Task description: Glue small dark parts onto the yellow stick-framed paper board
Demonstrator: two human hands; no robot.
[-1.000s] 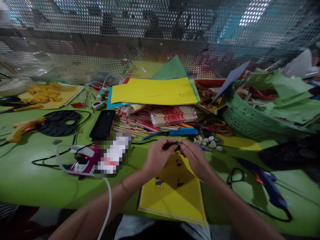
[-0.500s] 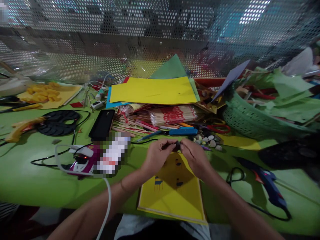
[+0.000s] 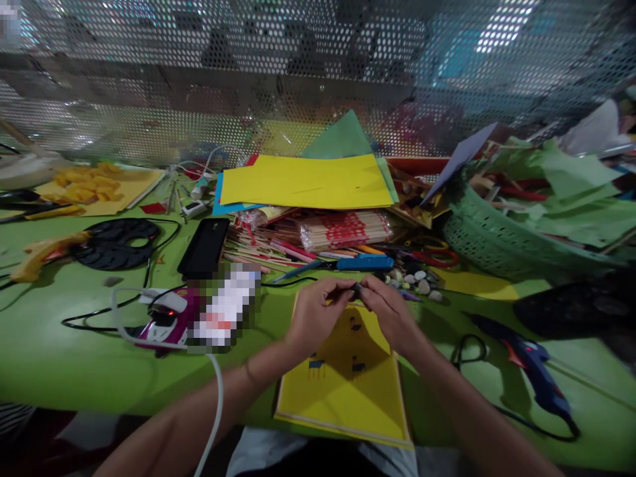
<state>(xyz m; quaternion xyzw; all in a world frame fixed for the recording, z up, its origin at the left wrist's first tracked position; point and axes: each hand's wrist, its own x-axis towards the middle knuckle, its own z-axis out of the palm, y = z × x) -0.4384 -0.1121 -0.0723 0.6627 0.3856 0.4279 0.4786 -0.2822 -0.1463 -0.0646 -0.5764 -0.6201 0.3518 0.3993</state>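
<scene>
Perforated metal screen [image 3: 199, 79] backs a cluttered green table [image 3: 74, 351]. Above the yellow board [image 3: 342, 391] at the table's near edge, the left hand [image 3: 318, 311] and right hand [image 3: 392, 315] meet, each grip closed in a fingertip pinch on a small dark piece [image 3: 356, 289]. It looks light and tiny, likely stiff and easy to drop, so pinching it at its two ends suits it. Its long axis seems to run left to right between the hands; which end leads is too small to tell
</scene>
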